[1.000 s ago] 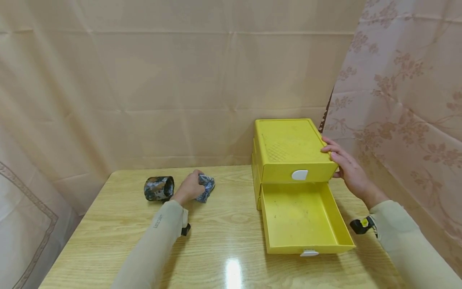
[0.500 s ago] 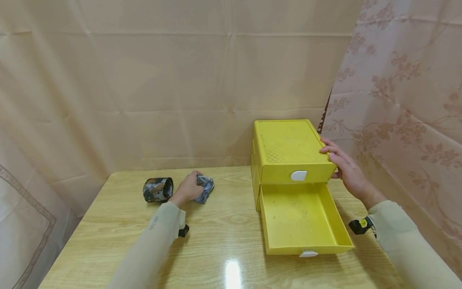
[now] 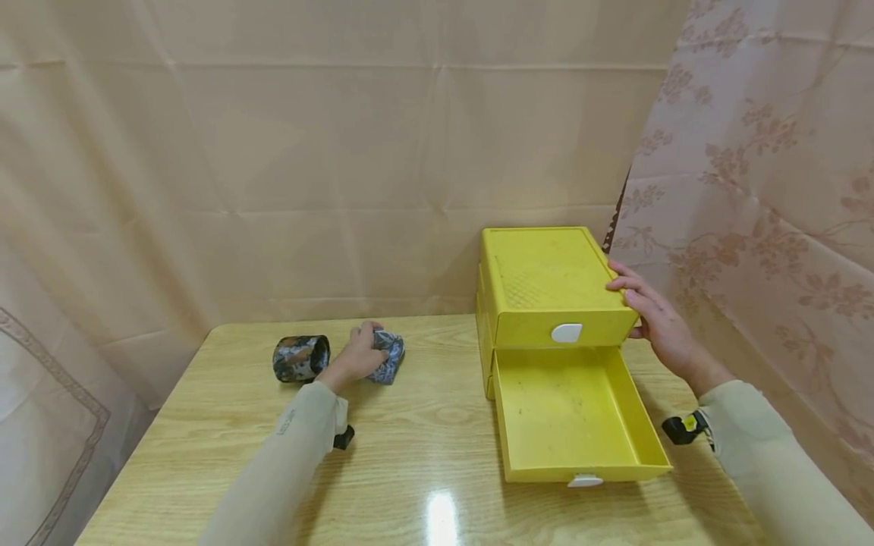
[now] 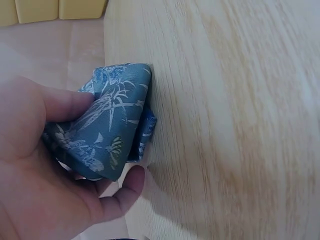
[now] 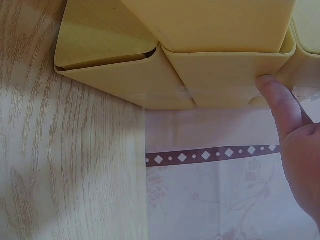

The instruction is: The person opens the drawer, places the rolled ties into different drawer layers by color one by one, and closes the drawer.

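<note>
Beside a camouflage cup (image 3: 290, 359), the left hand (image 3: 353, 360) pinches a folded blue cloth (image 3: 391, 361) between thumb and fingers near the far edge of the table (image 3: 416, 440); it looks light, soft, best held across its folds. The right hand (image 3: 665, 334), clasping nothing, rests extended fingers on yellow drawers (image 3: 553, 265).

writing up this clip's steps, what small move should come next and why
Probably lift the blue patterned item with the left hand, toward the pulled-out drawer. The left hand holds it between thumb and fingers, the drawer is open at the top, and the right hand rests against the yellow cabinet, perhaps steadying it.
</note>
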